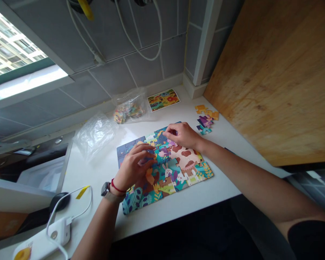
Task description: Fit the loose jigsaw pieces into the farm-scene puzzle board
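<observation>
A colourful animal jigsaw puzzle [178, 169] lies flat on the white counter [97, 169]. My left hand [134, 168] rests on the puzzle's left part, fingers curled and pressing down on the pieces. My right hand [182, 134] is at the puzzle's far edge, fingertips pinched on a puzzle piece [173, 132] there. A watch and a red cord sit on my left wrist.
Loose puzzle pieces [206, 117] lie at the right near a wooden board [273, 79]. A picture card [163, 99], a bag of pieces [128, 108] and an empty plastic bag [94, 133] lie by the tiled wall. A white charger with cable [56, 231] is at front left.
</observation>
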The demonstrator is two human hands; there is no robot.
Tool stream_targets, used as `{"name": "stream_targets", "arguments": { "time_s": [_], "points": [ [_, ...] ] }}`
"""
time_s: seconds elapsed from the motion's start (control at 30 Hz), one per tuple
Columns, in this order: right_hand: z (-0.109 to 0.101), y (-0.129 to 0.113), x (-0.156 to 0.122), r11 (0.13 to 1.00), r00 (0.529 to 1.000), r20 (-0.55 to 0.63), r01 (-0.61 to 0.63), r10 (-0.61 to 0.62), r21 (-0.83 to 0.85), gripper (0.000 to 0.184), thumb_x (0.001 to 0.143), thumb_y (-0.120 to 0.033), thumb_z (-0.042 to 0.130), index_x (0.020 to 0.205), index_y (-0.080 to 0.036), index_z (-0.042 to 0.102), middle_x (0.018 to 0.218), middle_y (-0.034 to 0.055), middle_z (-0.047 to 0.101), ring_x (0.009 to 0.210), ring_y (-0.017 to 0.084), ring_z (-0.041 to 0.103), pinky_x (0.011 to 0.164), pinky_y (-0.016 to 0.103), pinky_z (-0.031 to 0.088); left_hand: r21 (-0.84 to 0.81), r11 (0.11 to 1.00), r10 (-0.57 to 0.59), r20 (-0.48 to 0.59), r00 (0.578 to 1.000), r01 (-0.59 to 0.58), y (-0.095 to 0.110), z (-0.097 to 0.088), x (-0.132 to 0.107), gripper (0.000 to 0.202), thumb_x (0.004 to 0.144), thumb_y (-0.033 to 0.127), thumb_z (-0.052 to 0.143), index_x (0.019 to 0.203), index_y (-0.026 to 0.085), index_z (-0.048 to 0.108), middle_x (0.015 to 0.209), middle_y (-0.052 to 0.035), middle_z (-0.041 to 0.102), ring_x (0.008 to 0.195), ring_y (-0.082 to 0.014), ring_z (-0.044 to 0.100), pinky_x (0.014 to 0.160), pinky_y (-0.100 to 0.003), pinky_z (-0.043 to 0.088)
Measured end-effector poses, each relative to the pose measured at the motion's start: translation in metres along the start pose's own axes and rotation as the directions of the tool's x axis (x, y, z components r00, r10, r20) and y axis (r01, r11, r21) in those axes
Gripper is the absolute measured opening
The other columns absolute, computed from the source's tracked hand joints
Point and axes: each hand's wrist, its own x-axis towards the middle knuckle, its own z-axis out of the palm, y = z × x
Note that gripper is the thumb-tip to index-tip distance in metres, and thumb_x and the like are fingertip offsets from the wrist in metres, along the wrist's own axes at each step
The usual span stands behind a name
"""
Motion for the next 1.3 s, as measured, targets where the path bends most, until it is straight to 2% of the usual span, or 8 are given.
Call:
{"name": "stream_targets", "arguments": {
  "time_s": [0.17, 0.3, 0.67, 0.83, 0.97, 1.1, 1.2, 1.3],
  "points": [
    [0.004, 0.004, -0.001, 1.000, 1.000, 0.026, 0.017, -0.017, 0.002, 0.022, 0.093, -0.032, 0.066, 0.076, -0.020, 0.072, 0.067, -0.0005, 0.069, 0.061, 0.014, 0.058, 0.066, 0.027, 0.041, -0.020, 0.996, -0.092, 0.035, 0.995, 0.093, 0.033, 0.009, -0.051, 0.009, 0.100, 0.029, 0.069, 0.094, 0.025, 0.074, 0.126, -0.0106, 0.074, 0.128, -0.0313, 0.063, 0.107, -0.056, 0.057],
    [0.008, 0.007, -0.002, 1.000, 0.999, 0.039, 0.027, -0.027, 0.012, 0.024, 0.094, -0.035, 0.065, 0.076, -0.020, 0.072, 0.069, 0.0002, 0.070, 0.062, 0.014, 0.059, 0.066, 0.027, 0.042, 0.022, 0.988, -0.150, 0.003, 0.989, 0.150, 0.045, 0.024, -0.073, 0.010, 0.101, 0.028, 0.067, 0.092, 0.026, 0.072, 0.128, -0.0088, 0.074, 0.133, -0.0324, 0.059, 0.108, -0.059, 0.056],
    [0.006, 0.007, -0.001, 1.000, 0.999, 0.049, 0.017, -0.017, -0.002, 0.022, 0.094, -0.031, 0.066, 0.076, -0.019, 0.072, 0.068, -0.0003, 0.070, 0.062, 0.014, 0.060, 0.066, 0.027, 0.040, 0.195, 0.967, -0.156, -0.045, 0.987, 0.162, 0.052, 0.030, -0.088, 0.012, 0.101, 0.029, 0.067, 0.108, 0.031, 0.076, 0.136, -0.0092, 0.069, 0.136, -0.0360, 0.056, 0.106, -0.065, 0.055],
    [0.006, 0.006, -0.001, 1.000, 0.998, 0.063, 0.011, -0.011, -0.013, 0.019, 0.094, -0.029, 0.068, 0.078, -0.019, 0.075, 0.071, 0.0010, 0.072, 0.064, 0.014, 0.061, 0.067, 0.028, 0.041, 0.258, 0.944, -0.189, -0.096, 0.977, 0.207, 0.066, 0.034, -0.096, 0.019, 0.103, 0.028, 0.062, 0.118, 0.031, 0.072, 0.136, -0.0102, 0.068, 0.135, -0.0352, 0.059, 0.106, -0.062, 0.057],
    [0.006, 0.005, -0.001, 0.999, 0.995, 0.101, -0.008, 0.013, -0.054, 0.017, 0.095, -0.028, 0.068, 0.083, -0.018, 0.077, 0.075, 0.0020, 0.074, 0.066, 0.014, 0.063, 0.068, 0.028, 0.041, 0.371, 0.914, -0.156, -0.053, 0.986, 0.164, 0.089, 0.051, -0.099, 0.039, 0.104, 0.019, 0.056, 0.140, 0.030, 0.062, 0.155, -0.0080, 0.057, 0.149, -0.0315, 0.048, 0.114, -0.054, 0.054],
    [0.005, 0.004, -0.001, 0.997, 0.993, 0.118, -0.017, 0.025, -0.073, 0.016, 0.096, -0.027, 0.069, 0.085, -0.017, 0.077, 0.077, 0.0023, 0.075, 0.069, 0.014, 0.065, 0.069, 0.027, 0.042, 0.524, 0.848, -0.129, 0.061, 0.990, 0.079, 0.115, 0.078, -0.104, 0.055, 0.102, 0.023, 0.057, 0.157, 0.021, 0.048, 0.170, -0.0130, 0.038, 0.158, -0.0375, 0.033, 0.115, -0.056, 0.051],
    [0.005, 0.004, -0.001, 0.997, 0.992, 0.120, -0.023, 0.032, -0.076, 0.016, 0.096, -0.027, 0.069, 0.085, -0.018, 0.077, 0.078, 0.0023, 0.075, 0.070, 0.015, 0.066, 0.069, 0.027, 0.043, 0.619, 0.784, -0.139, 0.099, 0.985, 0.048, 0.126, 0.093, -0.108, 0.067, 0.100, 0.030, 0.057, 0.162, 0.012, 0.038, 0.171, -0.0188, 0.032, 0.155, -0.0406, 0.037, 0.110, -0.056, 0.054],
    [0.005, 0.004, -0.001, 0.997, 0.991, 0.127, -0.026, 0.036, -0.078, 0.016, 0.096, -0.027, 0.069, 0.085, -0.018, 0.077, 0.077, 0.0021, 0.075, 0.070, 0.015, 0.066, 0.069, 0.028, 0.044, 0.658, 0.751, -0.148, 0.093, 0.985, 0.051, 0.129, 0.097, -0.109, 0.069, 0.100, 0.031, 0.056, 0.164, 0.012, 0.036, 0.171, -0.0180, 0.033, 0.153, -0.0389, 0.041, 0.110, -0.054, 0.053]
  ]
}}
